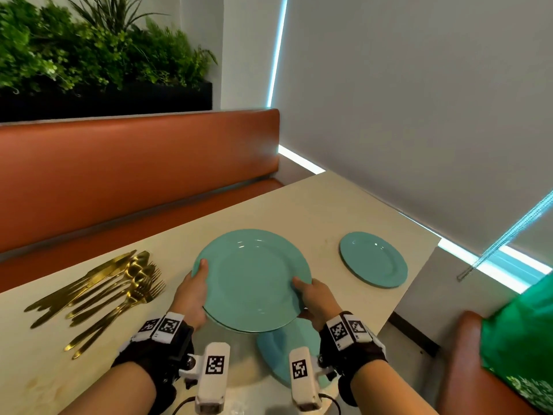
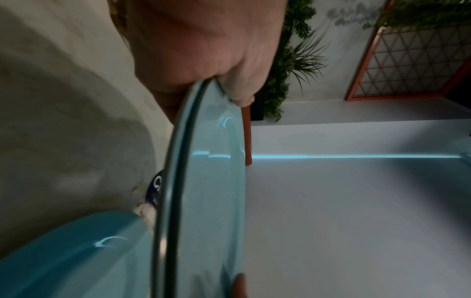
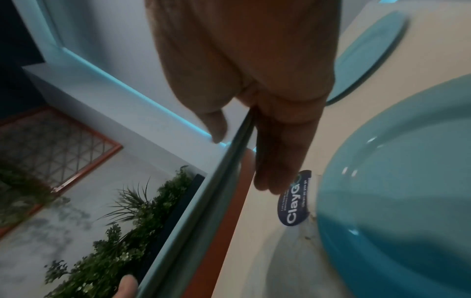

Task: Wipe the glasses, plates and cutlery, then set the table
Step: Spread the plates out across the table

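Observation:
I hold a large teal plate (image 1: 254, 280) level above the pale table (image 1: 314, 205). A dark line along its rim suggests a second plate stacked beneath it. My left hand (image 1: 193, 292) grips the left rim, thumb on top. Gripping the right rim the same way is my right hand (image 1: 317, 301). The wrist views show each hand (image 2: 203, 50) (image 3: 254, 70) pinching the plate edge (image 2: 211, 201) (image 3: 203, 201). Another teal plate (image 1: 278, 354) (image 3: 395, 191) lies on the table under my wrists. A smaller teal plate (image 1: 374, 259) lies to the right. Gold cutlery (image 1: 98, 295) lies piled at the left.
An orange bench (image 1: 119, 175) runs behind the table, with a black planter of greenery (image 1: 104, 100) above it. A grey blind (image 1: 419, 115) closes off the right side. A green garment (image 1: 523, 339) shows at the right. A dark blue sticker (image 3: 295, 201) is on the tabletop.

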{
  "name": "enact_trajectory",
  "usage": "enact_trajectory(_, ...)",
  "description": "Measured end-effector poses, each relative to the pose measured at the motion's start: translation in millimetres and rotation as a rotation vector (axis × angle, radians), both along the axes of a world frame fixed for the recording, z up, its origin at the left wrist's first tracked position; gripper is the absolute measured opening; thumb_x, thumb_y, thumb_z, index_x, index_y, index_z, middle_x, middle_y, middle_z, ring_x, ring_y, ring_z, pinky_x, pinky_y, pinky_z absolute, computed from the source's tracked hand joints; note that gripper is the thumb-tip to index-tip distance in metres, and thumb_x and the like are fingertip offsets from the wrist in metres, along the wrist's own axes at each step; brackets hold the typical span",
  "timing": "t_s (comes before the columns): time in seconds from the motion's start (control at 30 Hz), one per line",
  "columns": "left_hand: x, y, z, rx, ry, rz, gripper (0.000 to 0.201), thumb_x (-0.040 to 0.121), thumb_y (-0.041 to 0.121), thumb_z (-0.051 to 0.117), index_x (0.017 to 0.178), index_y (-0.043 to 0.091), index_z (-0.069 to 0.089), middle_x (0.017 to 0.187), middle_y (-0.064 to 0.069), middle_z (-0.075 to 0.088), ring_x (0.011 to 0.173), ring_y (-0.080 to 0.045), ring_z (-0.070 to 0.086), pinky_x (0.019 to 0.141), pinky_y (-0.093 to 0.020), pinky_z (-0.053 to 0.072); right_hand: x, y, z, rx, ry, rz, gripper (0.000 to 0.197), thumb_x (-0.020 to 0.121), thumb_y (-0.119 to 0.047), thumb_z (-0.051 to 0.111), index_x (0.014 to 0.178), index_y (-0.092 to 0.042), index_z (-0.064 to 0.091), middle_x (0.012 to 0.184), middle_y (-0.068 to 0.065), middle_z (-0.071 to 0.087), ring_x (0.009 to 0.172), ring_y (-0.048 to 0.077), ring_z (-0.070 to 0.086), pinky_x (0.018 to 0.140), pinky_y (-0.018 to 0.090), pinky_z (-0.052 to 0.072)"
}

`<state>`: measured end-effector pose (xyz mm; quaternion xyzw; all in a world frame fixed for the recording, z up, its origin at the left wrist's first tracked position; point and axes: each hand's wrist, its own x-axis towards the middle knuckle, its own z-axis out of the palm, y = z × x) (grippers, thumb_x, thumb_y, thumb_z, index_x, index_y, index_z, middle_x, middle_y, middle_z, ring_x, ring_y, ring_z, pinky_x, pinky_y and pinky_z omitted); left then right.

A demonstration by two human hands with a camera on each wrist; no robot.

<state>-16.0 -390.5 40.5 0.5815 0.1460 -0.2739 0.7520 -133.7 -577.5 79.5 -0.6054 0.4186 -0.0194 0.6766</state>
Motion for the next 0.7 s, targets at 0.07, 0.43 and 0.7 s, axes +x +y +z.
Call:
enact_trajectory(0.07,16,-14,-3,-0.001,-0.014,-0.004,0.041,0.092,0.051,0.048,0.118,0.020,0.057,0.110,-0.011,0.069,0.095,-0.032,0.067,0.088,-0.055,0.051,25,-18,-6,-0.019,-0.002,0.002,0.026,0.092,-0.020,0.055,0.116,-0.009,0.056,0.095,0.007,0.064,0.074,0.019,0.060,0.056,0.028,0.049)
enact_trajectory(0.43,127,-82,-15,0.094,0.061,0.215,0.093,0.061,0.086,0.049,0.136,0.031,0.045,0.126,-0.003,0.062,0.103,-0.030,0.065,0.088,-0.050,0.053,204,-150,-38,0.005,-0.037,0.004,0.005,0.087,-0.014,0.056,0.087,-0.016,0.061,0.111,0.014,0.065,0.099,0.033,0.061,0.089,0.051,0.051)
enact_trajectory(0.7,166,-72,-33,0.366,0.000,0.368,0.078,0.079,0.079,0.036,0.136,0.026,0.045,0.123,-0.005,0.061,0.106,-0.033,0.061,0.093,-0.054,0.049,241,-225,-67,0.130,0.032,-0.312,0.031,0.091,-0.018,0.051,0.118,-0.003,0.055,0.119,0.012,0.060,0.113,0.034,0.056,0.096,0.044,0.047)
